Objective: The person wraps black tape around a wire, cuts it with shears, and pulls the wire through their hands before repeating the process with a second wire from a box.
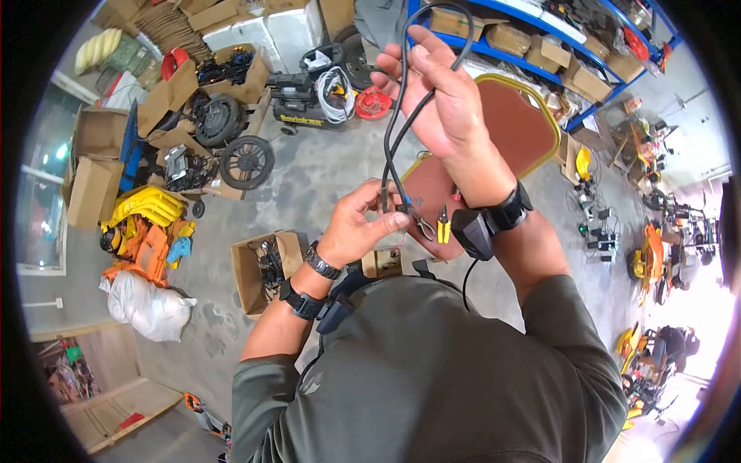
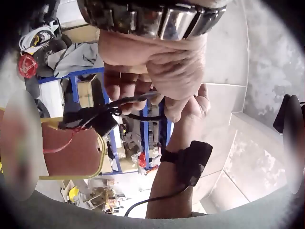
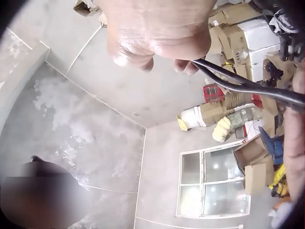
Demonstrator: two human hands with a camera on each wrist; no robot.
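Observation:
A black cable [image 1: 391, 131] forms a long loop between the two hands. My left hand [image 1: 356, 225] pinches its lower end between thumb and fingers, beside a dark connector [image 1: 402, 207]. In the left wrist view, dark connectors [image 2: 102, 121] and a thin red wire [image 2: 64, 145] hang by that hand. My right hand [image 1: 448, 104] is raised above, palm up, its fingers loosely bent; the cable crosses its palm and fingers and arcs beyond them. In the right wrist view the cable [image 3: 248, 88] runs from beneath the right hand [image 3: 159, 33] toward the left.
Pliers [image 1: 424, 227] and a yellow-handled tool [image 1: 444, 225] lie on a brown, gold-edged surface [image 1: 513, 123] under the right arm. An open box of cables [image 1: 245, 278] stands left. Wheels, a compressor [image 1: 297, 100] and blue shelving [image 1: 532, 65] stand beyond.

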